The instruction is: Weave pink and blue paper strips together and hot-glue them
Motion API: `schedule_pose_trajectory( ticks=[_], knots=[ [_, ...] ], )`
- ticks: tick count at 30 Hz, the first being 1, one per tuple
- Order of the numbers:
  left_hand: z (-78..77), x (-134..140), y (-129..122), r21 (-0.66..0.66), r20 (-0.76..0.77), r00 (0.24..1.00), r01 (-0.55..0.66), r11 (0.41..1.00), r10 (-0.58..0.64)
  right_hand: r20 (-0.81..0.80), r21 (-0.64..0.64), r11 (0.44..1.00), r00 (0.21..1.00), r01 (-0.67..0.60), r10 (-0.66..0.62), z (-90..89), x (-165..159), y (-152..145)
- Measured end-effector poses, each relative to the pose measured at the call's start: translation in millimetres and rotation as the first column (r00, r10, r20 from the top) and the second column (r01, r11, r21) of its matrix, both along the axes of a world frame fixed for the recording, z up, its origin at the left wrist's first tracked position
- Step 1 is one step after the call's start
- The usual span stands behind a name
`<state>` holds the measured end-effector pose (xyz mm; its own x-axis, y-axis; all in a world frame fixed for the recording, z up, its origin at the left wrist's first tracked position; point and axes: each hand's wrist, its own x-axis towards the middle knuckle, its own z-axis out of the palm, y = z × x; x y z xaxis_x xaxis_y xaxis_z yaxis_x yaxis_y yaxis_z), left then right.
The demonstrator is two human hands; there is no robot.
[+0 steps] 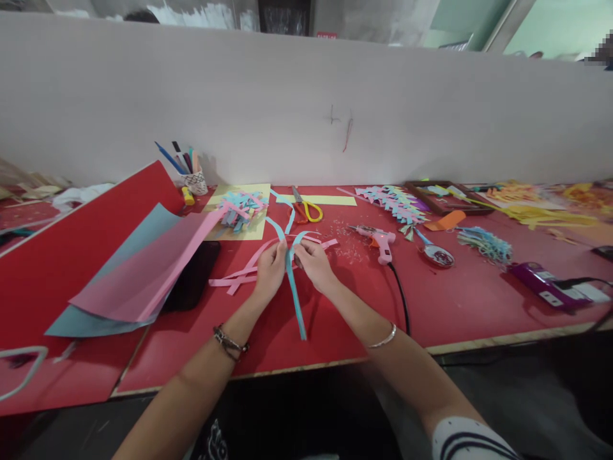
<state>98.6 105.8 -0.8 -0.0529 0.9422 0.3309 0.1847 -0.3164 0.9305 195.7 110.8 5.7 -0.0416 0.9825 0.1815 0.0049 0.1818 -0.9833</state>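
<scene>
Together, the left hand [271,267] and right hand [314,263] pinch narrow blue strips [295,297] between thumbs and fingers, over the smooth red table [345,319]; the far ends curl, while a straight tail points toward the body. Around the hands lie flat, crossed pink strips [245,278]. Farther out sit a fringed paper tuft [242,212], metal-bladed scissors [311,211] and a plastic glue gun [383,241].
</scene>
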Motion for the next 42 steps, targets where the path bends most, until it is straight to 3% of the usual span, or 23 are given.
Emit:
schedule_pose_trajectory(
  ticks=[6,13,18,25,33,37,42],
  knots=[
    [2.9,3.1,-0.1,-0.009,-0.03,0.996,0.086,0.996,-0.087,-0.084,0.032,0.998,0.995,0.061,-0.058,-0.5,0.6,1.0],
    [3.0,0.5,-0.9,-0.004,-0.011,1.0,0.011,1.0,-0.011,0.073,0.149,0.989,0.997,-0.017,0.006,1.9,-1.2,-2.6],
    [2.7,0.2,-2.4,-0.023,0.02,0.999,-0.043,0.999,0.043,0.093,0.118,0.993,0.995,0.018,-0.029,2.8,-1.6,-4.7],
    [2.9,1.7,-1.4,-0.053,-0.034,0.996,0.078,0.996,-0.08,0.044,0.108,0.986,0.99,0.13,-0.135,-0.1,1.0,-0.5],
    [2.4,0.0,-1.5,-0.027,-0.044,0.999,0.007,1.0,-0.009,0.241,0.209,0.977,0.967,0.036,-0.087,0.2,1.5,-4.4],
    [2.2,0.6,-3.4,-0.02,-0.011,0.999,-0.038,0.999,0.038,0.198,0.185,0.979,0.972,0.087,-0.124,0.6,0.3,-4.3],
    [3.2,1.9,-2.8,-0.013,-0.07,0.996,0.056,0.998,-0.057,0.1,0.154,0.979,0.983,0.135,-0.152,-2.0,0.5,-1.9]
  ],
)
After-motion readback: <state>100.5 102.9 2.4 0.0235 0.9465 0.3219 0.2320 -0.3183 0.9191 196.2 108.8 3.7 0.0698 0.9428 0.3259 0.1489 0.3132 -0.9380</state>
